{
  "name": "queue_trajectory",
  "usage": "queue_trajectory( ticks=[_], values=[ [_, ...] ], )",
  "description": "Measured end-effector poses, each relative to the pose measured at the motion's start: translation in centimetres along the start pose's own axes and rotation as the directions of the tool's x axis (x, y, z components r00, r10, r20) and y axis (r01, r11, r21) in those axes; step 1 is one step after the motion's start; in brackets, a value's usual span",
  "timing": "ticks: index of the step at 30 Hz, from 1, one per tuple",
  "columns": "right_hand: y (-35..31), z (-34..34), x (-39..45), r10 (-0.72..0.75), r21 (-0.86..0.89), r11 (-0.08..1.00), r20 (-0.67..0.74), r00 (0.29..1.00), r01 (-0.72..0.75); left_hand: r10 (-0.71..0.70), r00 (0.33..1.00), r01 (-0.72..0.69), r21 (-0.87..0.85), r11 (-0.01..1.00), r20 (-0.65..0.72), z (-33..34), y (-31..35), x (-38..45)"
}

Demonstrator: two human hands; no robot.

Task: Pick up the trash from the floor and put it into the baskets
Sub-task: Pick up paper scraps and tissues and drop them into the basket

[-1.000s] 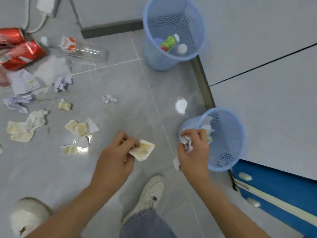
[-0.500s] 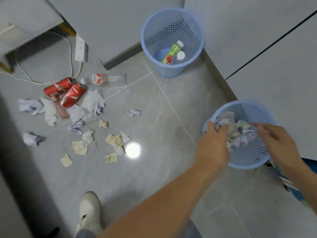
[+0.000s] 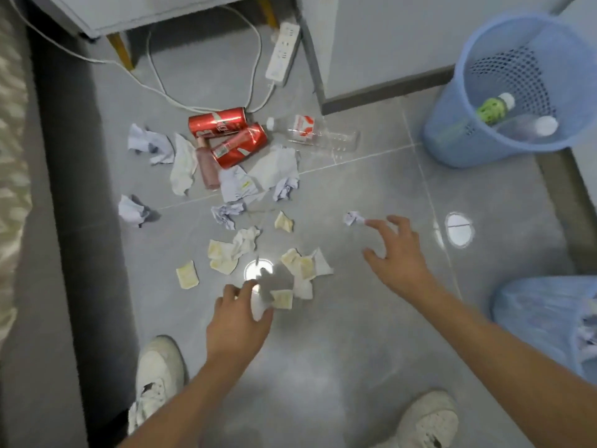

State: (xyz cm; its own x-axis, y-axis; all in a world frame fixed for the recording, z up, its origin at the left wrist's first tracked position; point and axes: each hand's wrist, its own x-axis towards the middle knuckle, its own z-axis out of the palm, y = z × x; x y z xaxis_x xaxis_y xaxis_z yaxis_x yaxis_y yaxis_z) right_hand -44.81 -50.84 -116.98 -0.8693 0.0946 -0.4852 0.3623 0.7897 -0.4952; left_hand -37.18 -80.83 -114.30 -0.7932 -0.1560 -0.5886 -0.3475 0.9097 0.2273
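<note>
Trash lies scattered on the grey tiled floor: two red cans [image 3: 227, 134], a clear plastic bottle [image 3: 315, 134], a pink bottle [image 3: 206, 165] and several crumpled papers. My left hand [image 3: 240, 313] hovers open beside a yellowish paper scrap [image 3: 282, 299], its fingers almost touching it. My right hand [image 3: 395, 253] is spread open, with a fingertip next to a small white paper ball [image 3: 353, 218]. A blue basket [image 3: 512, 92] at the upper right holds a green bottle and a clear one. A second blue basket [image 3: 549, 315] with crumpled paper sits at the right edge.
A white power strip [image 3: 281, 53] and its cables lie on the floor behind the cans. A dark strip [image 3: 74, 221] runs along the left side of the floor. My two white shoes [image 3: 158, 376] stand at the bottom. A wall corner [image 3: 326, 105] juts out near the clear bottle.
Both hands have left the paper-filled basket empty and swung left to the scattered paper on the floor. The view has turned left with them.
</note>
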Motion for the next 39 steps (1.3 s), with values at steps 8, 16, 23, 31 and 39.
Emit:
queue_trajectory(
  ticks=[8,16,23,31,39],
  values=[
    [-1.6,10.7,10.2,-0.040,-0.265,0.963,0.015,0.999,0.043,-0.185,0.979,0.187,0.013,0.982,-0.085,-1.0,-13.7,9.5],
    [-9.1,15.0,8.7,-0.350,-0.278,0.913,-0.152,0.924,0.300,-0.158,0.987,0.158,-0.010,0.987,-0.033,0.5,-14.8,13.5],
    [-11.9,20.3,10.8,-0.474,-0.453,0.742,0.168,0.865,0.494,0.022,0.985,-0.042,-0.117,0.992,-0.168,3.5,-17.3,15.1],
    [-8.9,16.9,7.9,-0.409,-0.254,0.892,-0.103,0.907,0.374,0.030,0.988,-0.082,-0.352,0.932,-0.149,1.7,-16.5,13.8],
    [-5.1,3.9,-9.1,-0.040,0.076,0.995,-0.312,0.949,0.067,0.271,0.958,-0.191,-0.487,0.852,0.097,-2.1,0.7,1.0]
  ],
)
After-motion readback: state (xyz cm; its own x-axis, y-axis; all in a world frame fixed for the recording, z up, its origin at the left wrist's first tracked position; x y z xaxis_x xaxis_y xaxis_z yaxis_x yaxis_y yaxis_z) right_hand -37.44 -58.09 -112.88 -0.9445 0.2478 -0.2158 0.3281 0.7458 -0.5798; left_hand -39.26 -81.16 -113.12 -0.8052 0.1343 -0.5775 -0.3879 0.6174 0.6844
